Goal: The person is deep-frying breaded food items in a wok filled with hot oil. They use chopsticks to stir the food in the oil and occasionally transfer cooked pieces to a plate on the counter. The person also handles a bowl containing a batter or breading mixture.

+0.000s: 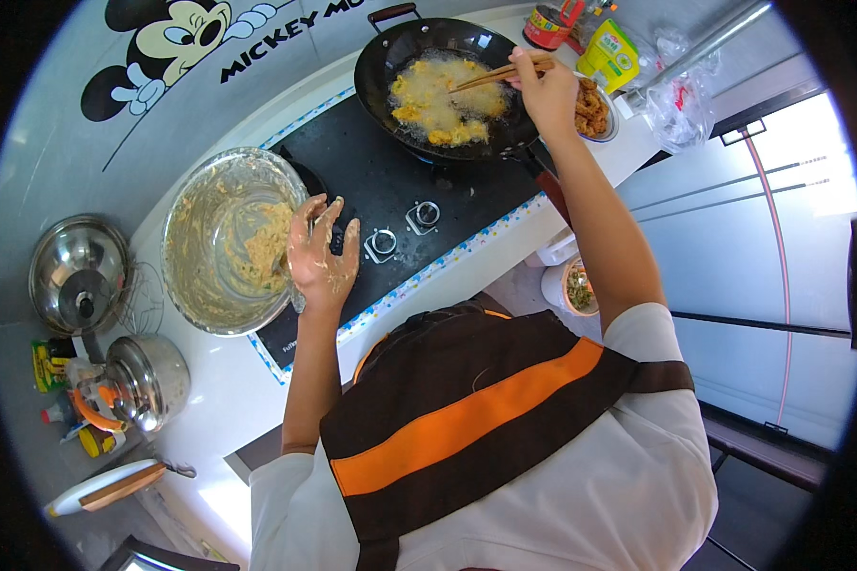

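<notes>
In my right hand [545,93] is a pair of wooden chopsticks [487,77]. Their tips reach into bubbling oil in a black wok [375,93], among yellow battered pieces [459,134]. My left hand [321,253] is smeared with batter, its fingers spread, at the right rim of a large metal basin [186,214]. Whether it touches that rim I cannot tell. Thick batter [268,239] lies in the basin and streaks its walls. The wok sits on the far burner of a black gas hob [393,193]; the basin stands over the near-left end.
Browned fried pieces [591,110] fill a bowl [614,121] right of the wok. Beyond it stand a yellow-green pouch [609,56] and a red-labelled jar [548,27]. The wok's handle [553,193] points towards me. A lidded steel pot [161,371] and a metal lid [78,268] are at left.
</notes>
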Action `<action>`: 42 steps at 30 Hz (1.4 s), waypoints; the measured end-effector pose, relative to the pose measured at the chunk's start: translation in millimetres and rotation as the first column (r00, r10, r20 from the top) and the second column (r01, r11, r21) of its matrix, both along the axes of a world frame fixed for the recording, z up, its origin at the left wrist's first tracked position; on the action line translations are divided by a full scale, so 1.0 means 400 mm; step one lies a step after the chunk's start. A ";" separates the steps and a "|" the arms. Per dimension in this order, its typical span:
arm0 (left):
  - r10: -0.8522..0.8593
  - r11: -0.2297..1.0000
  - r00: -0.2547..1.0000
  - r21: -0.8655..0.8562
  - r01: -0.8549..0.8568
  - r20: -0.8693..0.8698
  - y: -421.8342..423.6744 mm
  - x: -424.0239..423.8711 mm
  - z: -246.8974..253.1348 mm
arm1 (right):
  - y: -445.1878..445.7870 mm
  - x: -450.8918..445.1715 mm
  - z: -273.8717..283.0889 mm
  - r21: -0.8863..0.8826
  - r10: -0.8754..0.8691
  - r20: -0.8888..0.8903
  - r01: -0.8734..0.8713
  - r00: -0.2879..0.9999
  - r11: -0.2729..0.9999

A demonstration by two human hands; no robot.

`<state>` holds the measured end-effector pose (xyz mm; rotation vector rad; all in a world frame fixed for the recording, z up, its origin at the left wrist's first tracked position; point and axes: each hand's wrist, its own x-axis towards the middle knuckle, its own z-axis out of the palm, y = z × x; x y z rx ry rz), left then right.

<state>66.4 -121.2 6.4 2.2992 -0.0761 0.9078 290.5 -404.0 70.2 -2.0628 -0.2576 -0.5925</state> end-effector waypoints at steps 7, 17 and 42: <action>-0.006 0.999 1.000 -0.042 0.006 0.001 0.001 0.000 -0.003 | 0.045 0.042 -0.040 -0.264 0.034 -0.075 -0.053 0.997 0.963; 0.013 1.000 1.000 -0.026 -0.012 0.017 0.005 -0.002 -0.009 | -0.023 0.050 0.085 -0.409 -0.016 -0.074 -0.016 0.997 0.912; -0.007 1.000 1.000 -0.025 0.007 -0.002 0.003 -0.002 -0.011 | -0.147 0.044 0.040 -0.160 -0.157 -0.104 0.139 0.982 0.977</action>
